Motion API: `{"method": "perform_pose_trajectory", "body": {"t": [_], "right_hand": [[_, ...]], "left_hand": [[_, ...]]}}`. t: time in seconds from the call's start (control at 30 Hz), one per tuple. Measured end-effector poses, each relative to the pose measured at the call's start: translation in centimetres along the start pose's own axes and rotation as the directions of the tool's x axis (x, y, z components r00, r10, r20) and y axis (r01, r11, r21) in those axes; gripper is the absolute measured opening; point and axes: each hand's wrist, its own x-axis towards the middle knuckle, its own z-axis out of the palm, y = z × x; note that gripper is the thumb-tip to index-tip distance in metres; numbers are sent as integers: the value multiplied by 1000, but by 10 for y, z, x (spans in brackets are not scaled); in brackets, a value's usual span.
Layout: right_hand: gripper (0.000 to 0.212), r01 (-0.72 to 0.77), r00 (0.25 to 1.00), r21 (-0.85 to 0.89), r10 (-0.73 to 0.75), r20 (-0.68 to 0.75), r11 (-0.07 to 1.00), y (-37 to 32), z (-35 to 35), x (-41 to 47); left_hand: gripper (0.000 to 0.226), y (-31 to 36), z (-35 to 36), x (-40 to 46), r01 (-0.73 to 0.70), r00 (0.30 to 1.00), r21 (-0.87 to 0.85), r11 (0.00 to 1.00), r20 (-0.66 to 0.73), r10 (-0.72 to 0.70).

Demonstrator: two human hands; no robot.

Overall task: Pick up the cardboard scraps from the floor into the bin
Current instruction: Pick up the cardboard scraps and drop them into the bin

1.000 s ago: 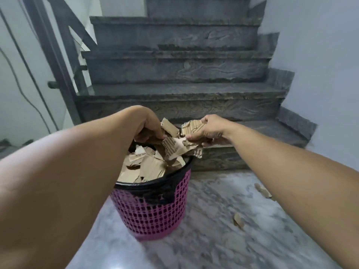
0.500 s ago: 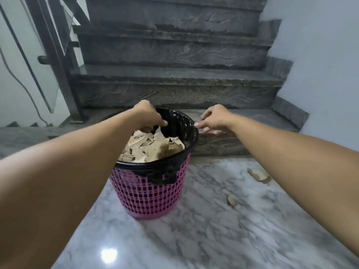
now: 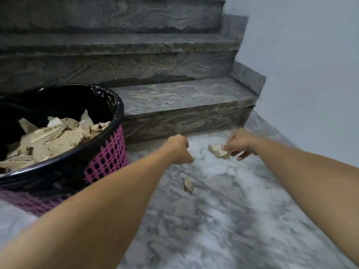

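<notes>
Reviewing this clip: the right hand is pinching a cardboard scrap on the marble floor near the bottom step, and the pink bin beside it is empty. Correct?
Not quite. The head view shows the pink bin already holding a pile of cardboard pieces, not empty. The rest stands: the right hand pinches a cardboard scrap on the marble floor near the bottom step.

Pink lattice bin, veined grey-white floor

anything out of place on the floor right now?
Yes. Two cardboard scraps are outside the bin: a larger scrap by the bottom stair, at the right hand's fingertips, and a small scrap lying loose on the marble floor. The left hand is curled and holds nothing.
</notes>
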Motion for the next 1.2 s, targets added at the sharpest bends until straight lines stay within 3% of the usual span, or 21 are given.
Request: {"method": "perform_pose_trajectory", "body": {"t": [0.13,0.27,0.33,0.47,0.6,0.7,0.77,0.83,0.9,1.13,1.2], "right_hand": [[27,-85,996,-34,85,-14,996,51,16,57],[26,-142,988,-29,140,-63,989,74,26,99],[37,-149,985,-58,143,-98,987,79,28,117],[44,-147,975,-53,135,-178,988,84,36,152],[69,-268,951,-137,239,-196,954,85,54,177],[88,-316,932,-152,276,-237,937,81,61,186],[92,-272,940,-80,247,-236,959,75,61,184],[87,-175,963,94,190,-193,980,71,61,179],[65,-99,980,217,132,-146,971,67,66,169],[22,35,998,229,-48,51,973,45,79,126],[18,80,993,240,-99,68,968,28,71,109]], "left_hand": [[59,-15,76,43,91,984,93,992,142,-104],[84,-34,122,69,151,975,93,984,148,-164],[91,-40,136,76,104,979,105,989,163,-121],[69,-47,149,91,9,993,62,998,117,-16],[40,-58,153,104,8,999,-70,998,41,-5],[37,-60,153,110,26,999,-152,988,25,-23],[36,-59,154,111,24,1000,-163,986,16,-22],[36,-58,153,111,25,1000,-167,986,7,-24],[36,-57,152,108,34,999,-162,986,15,-32],[23,-49,126,96,47,999,-114,992,-9,-48],[20,-45,107,89,60,998,-97,993,-24,-62]]}}
